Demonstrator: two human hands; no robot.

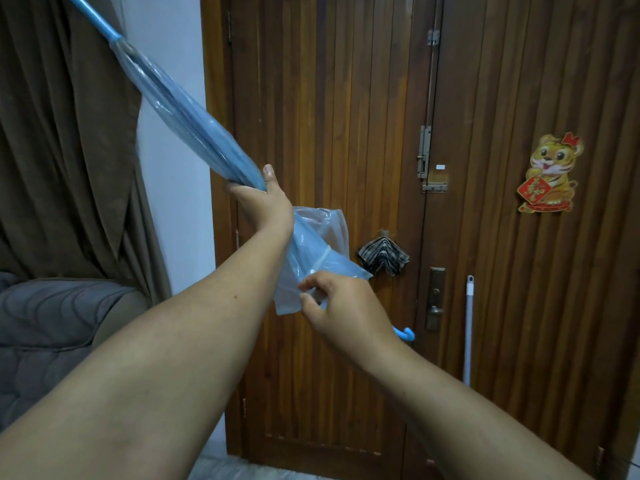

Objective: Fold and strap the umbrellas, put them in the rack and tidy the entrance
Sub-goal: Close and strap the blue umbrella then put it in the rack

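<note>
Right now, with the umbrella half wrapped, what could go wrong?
The right hand pinches only the loose canopy edge, so folds may spring open before strapping. The left hand grips the blue umbrella at mid-length; its tip points up beside the curtain and may snag it.

left hand gripping, arm outstretched, right hand pinching

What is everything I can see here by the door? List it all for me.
Umbrella: one, translucent blue, held slanting up to the left.
Umbrella strap: one, whitish, on the loose canopy.
Double door: one, brown wood, behind.
Tiger sticker: one, gold and red, right door leaf.
Folded umbrella: one, striped grey, hanging on the door.
Pole: one, white, leaning on the door.
Curtain: one, brown, left.
Sofa: one, grey, lower left.
Left hand: grips the canopy.
Right hand: pinches the loose canopy.
</note>
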